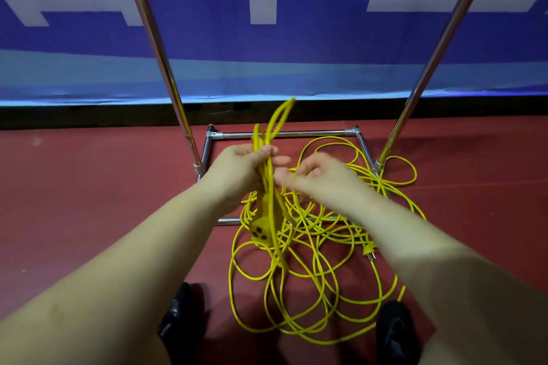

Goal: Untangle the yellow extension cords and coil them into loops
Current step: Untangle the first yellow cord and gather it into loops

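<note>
A tangle of yellow extension cord [314, 270] lies in loose loops on the red floor between my feet. My left hand [240, 169] grips a bundle of several strands; a narrow loop [278, 118] sticks up above the fist, and the yellow socket block [261, 230] hangs below it. My right hand [318, 175] is blurred just right of the bundle, fingers curled toward the strands; whether it holds a strand is unclear. A yellow plug [368, 250] lies on the floor at the right of the pile.
A chrome rack frame [281, 134] stands on the floor behind the cords, with two slanted poles [160, 62] rising left and right. Some cord loops round its right foot [379, 164]. A blue and white banner [267, 38] hangs behind. My dark shoes [394, 332] flank the pile.
</note>
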{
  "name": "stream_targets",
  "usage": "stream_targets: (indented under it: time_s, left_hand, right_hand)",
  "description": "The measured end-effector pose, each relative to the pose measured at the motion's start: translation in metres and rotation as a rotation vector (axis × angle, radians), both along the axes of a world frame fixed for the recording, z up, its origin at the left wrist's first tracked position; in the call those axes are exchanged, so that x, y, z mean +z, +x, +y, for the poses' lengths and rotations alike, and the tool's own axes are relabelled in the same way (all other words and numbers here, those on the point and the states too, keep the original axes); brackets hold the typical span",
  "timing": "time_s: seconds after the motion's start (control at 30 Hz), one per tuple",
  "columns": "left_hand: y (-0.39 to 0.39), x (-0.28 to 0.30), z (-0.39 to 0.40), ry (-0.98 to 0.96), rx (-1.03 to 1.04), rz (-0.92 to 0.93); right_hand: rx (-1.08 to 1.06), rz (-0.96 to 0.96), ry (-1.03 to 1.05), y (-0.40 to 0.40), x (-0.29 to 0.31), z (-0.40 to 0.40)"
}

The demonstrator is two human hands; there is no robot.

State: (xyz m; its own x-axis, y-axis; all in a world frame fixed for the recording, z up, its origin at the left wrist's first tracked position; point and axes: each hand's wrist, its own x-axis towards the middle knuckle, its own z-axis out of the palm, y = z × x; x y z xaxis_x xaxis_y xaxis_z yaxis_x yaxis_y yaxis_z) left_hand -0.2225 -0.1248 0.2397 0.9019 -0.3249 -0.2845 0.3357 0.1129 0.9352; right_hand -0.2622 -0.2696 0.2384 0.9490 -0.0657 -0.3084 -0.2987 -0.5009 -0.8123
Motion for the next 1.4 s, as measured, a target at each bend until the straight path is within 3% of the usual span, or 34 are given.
stream_targets:
  time_s: [0.07, 0.17, 0.33, 0.47, 0.63, 0.77, 0.9, 1.03, 1.13, 1.27, 1.4]
  left_hand:
    - [0.003, -0.001, 0.001, -0.062, 0.096, 0.023]
    - [0.005, -0.003, 0.001, -0.060, 0.171, 0.016]
    - [0.011, -0.006, 0.007, 0.020, 0.272, 0.019]
    - [0.021, -0.008, 0.020, 0.232, 0.220, 0.041]
    - [0.026, -0.013, 0.028, 0.675, 0.130, -0.173]
    - [0.030, -0.013, 0.035, 0.602, 0.141, -0.198]
    - [0.023, -0.006, 0.027, 0.402, 0.000, -0.121]
    - [0.012, -0.004, 0.018, 0.374, -0.193, -0.102]
    - [0.009, -0.004, 0.016, 0.390, -0.277, -0.095]
    - [0.014, -0.007, 0.019, 0.320, -0.198, -0.112]
    - [0.023, -0.004, 0.028, 0.223, -0.109, -0.039]
  right_hand:
    - [0.136, -0.051, -0.185, -0.006, -0.010, 0.010]
    - [0.210, -0.135, -0.303, -0.008, -0.020, 0.014]
    - [0.258, -0.317, -0.309, -0.005, -0.020, 0.010]
    - [0.011, -0.510, -0.265, 0.002, -0.012, -0.006]
    - [-0.098, -0.516, -0.531, 0.010, -0.001, -0.035]
    - [0.092, -0.380, -0.596, 0.013, 0.004, -0.043]
    - [0.247, -0.300, -0.401, 0.009, 0.010, -0.039]
    - [0.181, -0.379, -0.293, 0.009, 0.016, -0.033]
    - [0.044, -0.388, -0.331, 0.011, 0.016, -0.038]
    - [-0.068, -0.277, -0.521, 0.014, 0.011, -0.053]
    - [-0.077, -0.124, -0.490, 0.017, 0.004, -0.059]
